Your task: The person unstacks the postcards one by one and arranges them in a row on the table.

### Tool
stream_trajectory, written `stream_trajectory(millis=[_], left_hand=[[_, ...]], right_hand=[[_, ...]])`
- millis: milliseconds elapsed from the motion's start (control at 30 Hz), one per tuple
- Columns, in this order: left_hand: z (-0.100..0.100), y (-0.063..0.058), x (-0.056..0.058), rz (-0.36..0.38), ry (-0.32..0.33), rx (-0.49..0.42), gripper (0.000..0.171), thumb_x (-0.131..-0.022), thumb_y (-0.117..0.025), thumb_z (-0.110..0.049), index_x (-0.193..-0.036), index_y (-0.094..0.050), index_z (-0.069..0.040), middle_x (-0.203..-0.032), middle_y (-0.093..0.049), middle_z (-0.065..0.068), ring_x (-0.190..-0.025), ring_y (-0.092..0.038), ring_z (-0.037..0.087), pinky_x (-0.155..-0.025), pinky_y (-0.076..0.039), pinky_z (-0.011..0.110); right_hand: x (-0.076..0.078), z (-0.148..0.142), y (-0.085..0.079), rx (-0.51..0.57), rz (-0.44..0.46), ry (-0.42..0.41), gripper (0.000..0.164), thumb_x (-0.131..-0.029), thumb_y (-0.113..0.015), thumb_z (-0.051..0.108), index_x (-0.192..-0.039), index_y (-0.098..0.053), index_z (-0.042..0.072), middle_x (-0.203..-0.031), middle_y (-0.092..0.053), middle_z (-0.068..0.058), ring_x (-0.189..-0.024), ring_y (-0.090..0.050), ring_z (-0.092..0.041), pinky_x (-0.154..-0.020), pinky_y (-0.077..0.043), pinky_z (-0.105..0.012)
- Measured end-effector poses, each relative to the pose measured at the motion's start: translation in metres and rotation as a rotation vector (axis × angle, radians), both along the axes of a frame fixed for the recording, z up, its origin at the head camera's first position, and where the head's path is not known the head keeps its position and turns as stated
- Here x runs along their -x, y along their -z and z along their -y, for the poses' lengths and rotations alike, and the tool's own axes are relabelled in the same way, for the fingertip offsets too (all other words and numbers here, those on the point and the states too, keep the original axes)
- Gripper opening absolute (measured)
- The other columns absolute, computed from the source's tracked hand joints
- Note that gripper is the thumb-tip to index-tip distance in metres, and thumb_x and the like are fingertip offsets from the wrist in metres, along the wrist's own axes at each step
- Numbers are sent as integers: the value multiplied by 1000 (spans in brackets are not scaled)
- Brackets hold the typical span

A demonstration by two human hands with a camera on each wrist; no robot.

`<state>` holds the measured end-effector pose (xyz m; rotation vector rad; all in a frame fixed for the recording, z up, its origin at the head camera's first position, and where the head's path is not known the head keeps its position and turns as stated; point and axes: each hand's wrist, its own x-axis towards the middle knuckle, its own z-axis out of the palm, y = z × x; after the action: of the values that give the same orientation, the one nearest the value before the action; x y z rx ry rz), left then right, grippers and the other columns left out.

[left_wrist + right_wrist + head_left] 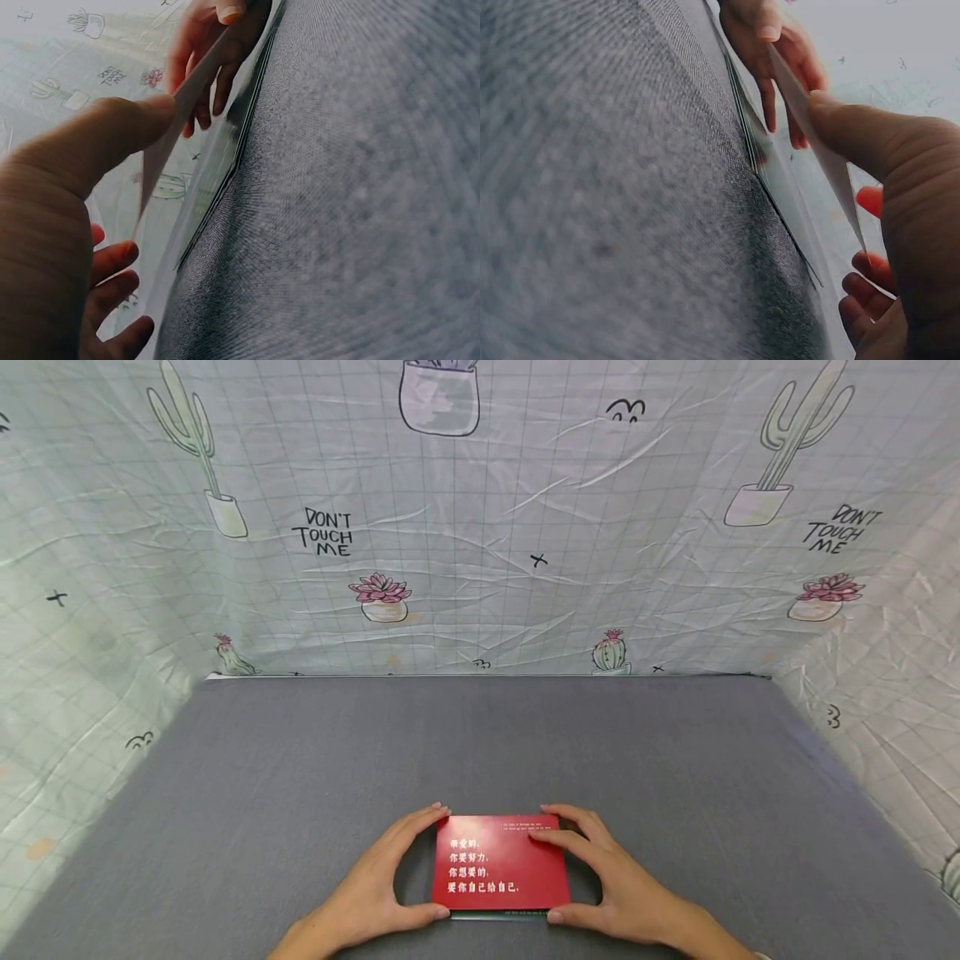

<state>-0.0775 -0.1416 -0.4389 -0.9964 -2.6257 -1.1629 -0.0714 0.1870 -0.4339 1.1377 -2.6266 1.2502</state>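
Note:
A red card (498, 864) with white writing is held by both hands near the front of the table. My left hand (371, 881) grips its left side, thumb at the near corner and fingers at the far corner. The right hand (626, 889) grips the right side the same way, with one fingertip over the card's face. In the left wrist view the card's pale underside (161, 154) slants above a thin stack of cards (225, 165). That stack (776, 199) lies on the cloth in the right wrist view, with a gap below the held card.
Grey cloth (480, 743) covers the table. A pale, wrinkled curtain (480, 543) printed with cacti and lettering hangs behind it and along both sides.

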Motion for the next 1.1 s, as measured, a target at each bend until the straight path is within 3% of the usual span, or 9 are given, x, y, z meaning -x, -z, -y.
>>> stream_trajectory(millis=[167,467,733,1000,1100], left_hand=[[2,-3,1,49,15,-15,92,-73,-80,-46,-148,-35,-17,-146,-39,-7,-128,-39,13,-94,-48,41],[7,-14,5,108,12,-61,87,-74,-81,-38,-147,-36,-20,-142,-41,-6,-123,-42,21,-90,-50,41],[16,-27,17,44,26,-91,93,-71,-85,-25,-148,-32,-18,-144,-38,4,-120,-45,16,-94,-47,39],[26,-37,31,-50,-17,-154,99,-62,-90,-9,-145,-36,-9,-143,-39,9,-113,-52,24,-89,-49,39],[33,-44,35,-18,-69,-142,99,-63,-90,-12,-146,-36,-14,-142,-40,4,-116,-48,21,-88,-50,40]], right_hand=[[0,1,-3,18,36,14,71,-81,-76,36,-142,-44,21,-148,-31,-9,-130,-28,-19,-89,-50,-33],[5,10,-9,9,-48,86,71,-79,-77,37,-141,-46,21,-146,-35,-4,-129,-30,-18,-83,-53,-33],[17,27,-24,3,-84,103,70,-79,-75,44,-140,-47,23,-147,-32,4,-130,-29,-18,-83,-54,-35],[33,45,-36,14,-114,102,69,-81,-74,44,-139,-47,19,-148,-32,0,-131,-29,-21,-88,-51,-40],[40,52,-42,21,-108,103,69,-80,-75,44,-139,-47,19,-149,-31,2,-133,-28,-19,-90,-50,-41]])
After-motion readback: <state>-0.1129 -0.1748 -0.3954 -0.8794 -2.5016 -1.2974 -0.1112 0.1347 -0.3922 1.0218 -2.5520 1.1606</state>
